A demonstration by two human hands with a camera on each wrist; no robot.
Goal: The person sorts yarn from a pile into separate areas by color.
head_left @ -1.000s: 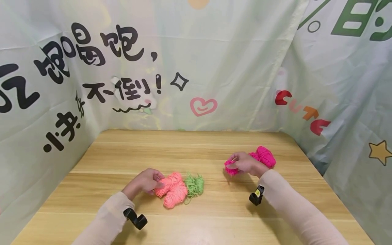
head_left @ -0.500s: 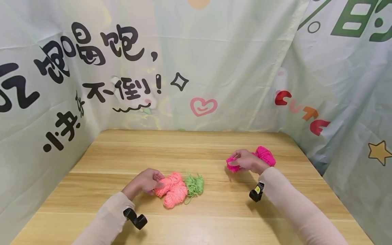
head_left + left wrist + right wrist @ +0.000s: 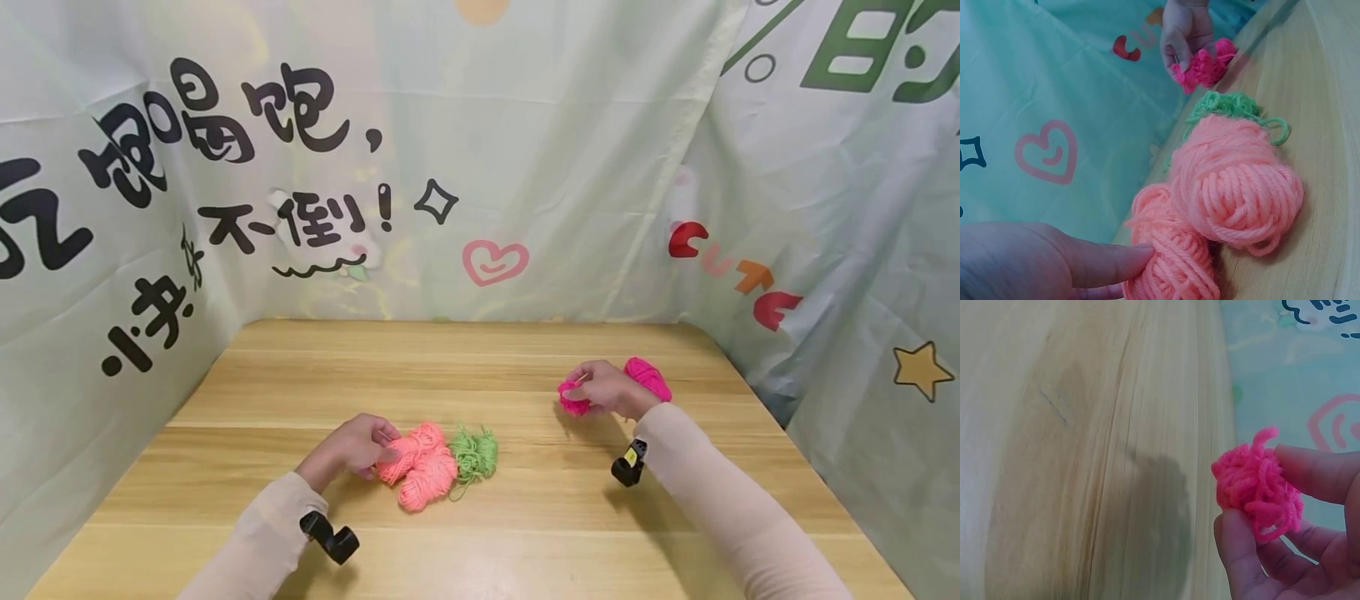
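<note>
Left hand (image 3: 358,443): coral yarn (image 3: 426,468) pinched, resting on the bench (image 3: 525,550) beside green yarn (image 3: 477,454).
Right hand (image 3: 606,390): small pink bundle (image 3: 1254,487) pinched, raised above the bench.
Handling: light pinch advised; loose tail (image 3: 1260,442) to be guarded against snagging, coral yarn to be steadied uncrushed.

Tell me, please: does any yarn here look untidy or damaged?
The green yarn looks untidy: beside the salmon yarn, its strands tangle loosely and a loop strays over the table. No clear damage shows.

Yarn (image 3: 426,477) — on table (image 3: 525,546) (curtain (image 3: 585,167) behind)
</note>
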